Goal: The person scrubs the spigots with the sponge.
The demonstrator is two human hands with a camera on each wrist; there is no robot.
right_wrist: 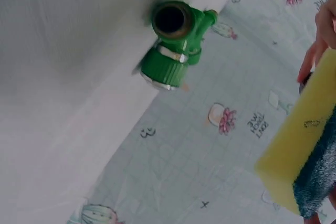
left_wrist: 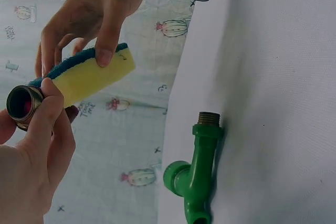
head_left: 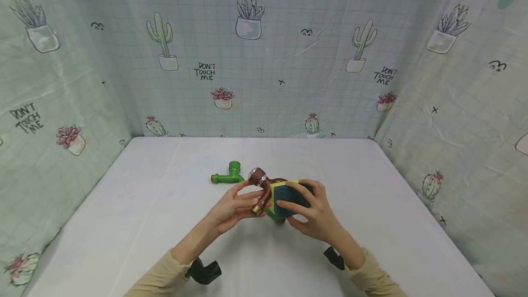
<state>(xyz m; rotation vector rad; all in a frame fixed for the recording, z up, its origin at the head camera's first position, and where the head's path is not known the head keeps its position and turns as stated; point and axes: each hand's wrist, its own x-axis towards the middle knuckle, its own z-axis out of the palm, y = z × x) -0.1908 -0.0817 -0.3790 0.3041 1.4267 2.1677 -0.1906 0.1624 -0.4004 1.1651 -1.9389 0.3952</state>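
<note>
A brown tap (head_left: 266, 194) with a ribbed knob and brass threaded end is held up in the fingers of my left hand (head_left: 235, 207). My right hand (head_left: 315, 214) grips a yellow sponge (left_wrist: 94, 80) with a dark blue-green scouring side, thumb and fingers on opposite faces. The sponge is right at the tap's body, overlapping it in the head view. In the left wrist view the tap's hollow end (left_wrist: 23, 106) faces the camera. Behind the hands a green tap (head_left: 226, 178) lies on the table. Another green part (head_left: 275, 217) shows below the sponge, mostly hidden.
The white table (head_left: 136, 223) carries the green tap, seen closer in the left wrist view. Patterned cloth (head_left: 280, 58) hangs at the back and both sides. Black camera mounts (head_left: 205, 272) sit by both wrists.
</note>
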